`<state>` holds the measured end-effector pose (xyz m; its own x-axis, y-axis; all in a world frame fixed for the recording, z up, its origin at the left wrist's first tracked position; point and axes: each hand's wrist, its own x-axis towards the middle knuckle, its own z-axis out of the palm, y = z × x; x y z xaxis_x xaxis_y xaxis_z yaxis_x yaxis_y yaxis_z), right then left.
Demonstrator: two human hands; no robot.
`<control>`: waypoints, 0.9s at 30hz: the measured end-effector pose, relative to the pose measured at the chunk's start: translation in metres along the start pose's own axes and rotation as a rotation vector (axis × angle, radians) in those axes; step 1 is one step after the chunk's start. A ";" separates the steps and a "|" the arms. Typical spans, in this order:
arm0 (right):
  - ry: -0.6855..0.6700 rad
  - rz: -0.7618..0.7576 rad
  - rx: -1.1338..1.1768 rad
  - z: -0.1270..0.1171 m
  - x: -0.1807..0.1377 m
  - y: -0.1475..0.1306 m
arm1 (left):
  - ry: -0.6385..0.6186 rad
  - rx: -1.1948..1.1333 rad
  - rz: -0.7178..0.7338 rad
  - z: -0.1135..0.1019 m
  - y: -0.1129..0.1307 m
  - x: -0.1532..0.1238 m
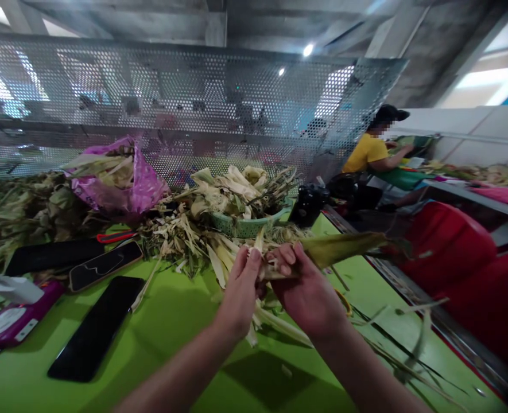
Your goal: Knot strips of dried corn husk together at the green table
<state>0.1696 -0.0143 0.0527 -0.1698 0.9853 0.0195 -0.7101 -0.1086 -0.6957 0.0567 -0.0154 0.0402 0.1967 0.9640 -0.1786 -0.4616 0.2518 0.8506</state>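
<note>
My left hand (240,292) and my right hand (305,292) meet above the green table in the middle of the view. Between thumb and fingers, my left hand pinches a pale strip of corn husk (259,237). The fingers of my right hand are curled round a longer greenish corn husk (344,248), which sticks out to the right. Where the two hands meet, the fingers hide part of the husks. Pale husk strips (282,327) hang or lie just below my hands. Behind them stands a green basket (240,226) heaped with dry husks (240,189).
Left on the green table (163,355) lie a large black phone (96,327), a smaller phone (106,265), a red cutter (116,236) and a purple device (16,321). A pink bag (142,183) holds husks. Red chairs (447,241) and a person in yellow (368,152) are at right.
</note>
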 end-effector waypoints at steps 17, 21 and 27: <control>-0.092 0.070 -0.270 0.000 -0.018 -0.024 | -0.410 -0.108 -0.208 -0.013 0.004 -0.007; -0.021 -0.029 -0.317 -0.008 -0.010 -0.025 | -0.289 0.076 -0.032 -0.017 0.006 0.001; 0.146 -0.127 -0.384 -0.013 -0.008 -0.020 | -0.342 0.231 0.287 -0.022 0.019 0.001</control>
<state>0.1944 -0.0187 0.0574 0.0202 0.9990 0.0397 -0.4081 0.0445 -0.9119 0.0291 -0.0077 0.0453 0.3794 0.8991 0.2183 -0.3430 -0.0824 0.9357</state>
